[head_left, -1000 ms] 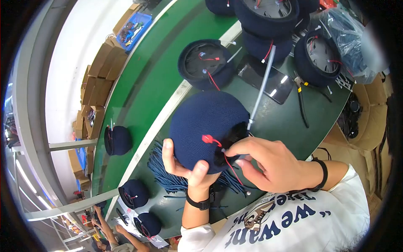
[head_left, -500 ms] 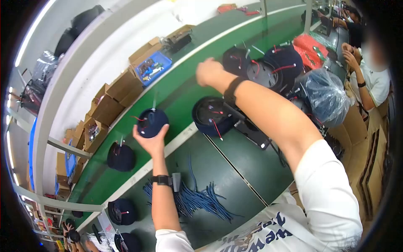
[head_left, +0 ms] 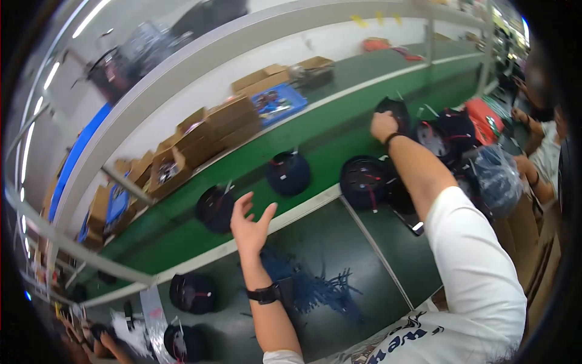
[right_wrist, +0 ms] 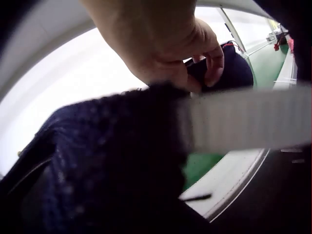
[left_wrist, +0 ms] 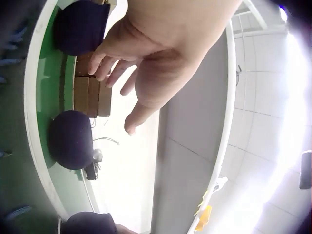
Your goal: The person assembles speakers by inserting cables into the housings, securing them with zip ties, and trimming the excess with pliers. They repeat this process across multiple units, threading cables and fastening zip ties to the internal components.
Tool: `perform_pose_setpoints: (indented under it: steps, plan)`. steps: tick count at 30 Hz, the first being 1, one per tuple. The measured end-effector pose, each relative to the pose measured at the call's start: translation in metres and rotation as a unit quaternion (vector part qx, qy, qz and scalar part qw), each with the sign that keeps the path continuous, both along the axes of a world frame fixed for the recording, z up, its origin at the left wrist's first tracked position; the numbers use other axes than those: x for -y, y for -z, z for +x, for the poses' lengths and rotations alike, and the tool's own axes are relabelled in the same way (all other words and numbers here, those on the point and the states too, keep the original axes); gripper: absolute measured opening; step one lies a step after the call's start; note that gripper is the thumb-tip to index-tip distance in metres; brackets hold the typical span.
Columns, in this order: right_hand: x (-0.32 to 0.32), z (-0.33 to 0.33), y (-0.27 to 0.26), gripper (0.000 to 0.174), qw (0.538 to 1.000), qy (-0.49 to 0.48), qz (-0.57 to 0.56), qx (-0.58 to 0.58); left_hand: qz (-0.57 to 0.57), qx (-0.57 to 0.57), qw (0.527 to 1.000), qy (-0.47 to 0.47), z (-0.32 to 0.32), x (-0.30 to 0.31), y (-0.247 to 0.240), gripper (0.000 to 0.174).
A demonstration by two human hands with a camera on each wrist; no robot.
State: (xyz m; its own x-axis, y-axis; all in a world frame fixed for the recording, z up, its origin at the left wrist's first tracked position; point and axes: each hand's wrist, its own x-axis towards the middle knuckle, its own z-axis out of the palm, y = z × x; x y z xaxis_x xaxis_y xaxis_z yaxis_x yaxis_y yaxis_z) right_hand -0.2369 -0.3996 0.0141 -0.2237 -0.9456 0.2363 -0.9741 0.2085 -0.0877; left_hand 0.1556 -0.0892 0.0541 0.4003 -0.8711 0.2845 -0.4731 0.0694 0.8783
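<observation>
My left hand (head_left: pixel 250 230) is raised over the near edge of the green strip, fingers spread and holding nothing. Two round navy fabric-covered shells, a left one (head_left: pixel 215 209) and a right one (head_left: pixel 290 176), stand on the strip beyond it. Further right, my right hand (head_left: pixel 384 126) grips another navy shell (head_left: pixel 394 112) by its near side. The right wrist view shows its fingers (right_wrist: pixel 214 68) curled at this shell (right_wrist: pixel 239 68). A blurred navy knit shell (right_wrist: pixel 112 161) and a pale strap-like strip (right_wrist: pixel 248 119) fill that view's foreground.
Blue cable-like strands (head_left: pixel 327 294) lie on the dark table. More navy shells, one nearest the right arm (head_left: pixel 362 182), stand at right; another (head_left: pixel 193 293) is at left. Cardboard boxes (head_left: pixel 233 124) and a blue tray (head_left: pixel 280 104) line the back. A clear plastic bag (head_left: pixel 497 179) lies right.
My hands have left the shell they worked on over the table. The left hand has let go of a shell on the green strip; the right reached out and took hold of another. The view swung.
</observation>
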Motion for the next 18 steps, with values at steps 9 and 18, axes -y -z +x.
perform_pose_setpoints:
  steps: [9,18]
  plan:
    - [-0.112,0.065,-0.116,0.053,0.885,-0.432,-0.095,0.141,-0.084,0.018,0.986,0.142,-0.023,-0.019,-0.03,0.068]
    - [-0.305,0.015,-0.115,0.016,0.719,-0.692,0.045,-0.048,-0.062,0.011,0.915,0.399,-0.071,-0.053,-0.046,0.115]
